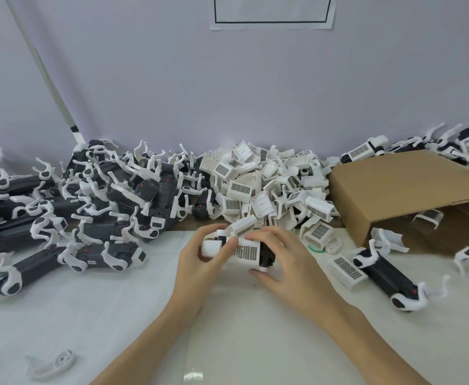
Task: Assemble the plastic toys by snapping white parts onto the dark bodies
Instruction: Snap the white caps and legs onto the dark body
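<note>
Dark body [266, 257], one unit, held just above the bench [116, 315] at centre, a white grille part [245, 252] lying along its near face; I cannot tell whether that part is fully seated. Left hand [200, 259]: fingers curled round the white end of the piece, thumb against the grille. Right hand [286, 262]: fingers arched over the top, thumb [263, 275] under the dark end, so both hands grip the same unit. A second white grille part [243, 226] sits tilted just behind the fingers, touching or nearly so. Risks, as I judge them: pressing while the part is skewed could bend a clip or leave it half-latched; a squeeze near the end could slip the body from the grip. Behind, the heap of loose white parts [266, 184] could slide forward if knocked. Left, the pile of dark bodies [89, 207]; right, a cardboard box [405, 190] and one toy [380, 273] lying apart.
</note>
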A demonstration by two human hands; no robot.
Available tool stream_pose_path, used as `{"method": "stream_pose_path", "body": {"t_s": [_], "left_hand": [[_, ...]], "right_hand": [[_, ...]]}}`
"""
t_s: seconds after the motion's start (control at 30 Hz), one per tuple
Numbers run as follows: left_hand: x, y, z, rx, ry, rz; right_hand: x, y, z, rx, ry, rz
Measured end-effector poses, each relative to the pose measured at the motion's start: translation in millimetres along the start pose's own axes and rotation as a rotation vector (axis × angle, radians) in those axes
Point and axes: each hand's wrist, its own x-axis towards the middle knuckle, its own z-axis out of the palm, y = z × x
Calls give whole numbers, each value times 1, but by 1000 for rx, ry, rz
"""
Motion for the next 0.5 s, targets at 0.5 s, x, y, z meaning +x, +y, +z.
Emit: {"method": "stream_pose_path", "body": {"t_s": [0.5], "left_hand": [[-2,-3,2,-20,-164,-14]], "right_hand": [[1,7,-9,9,-3,31]]}}
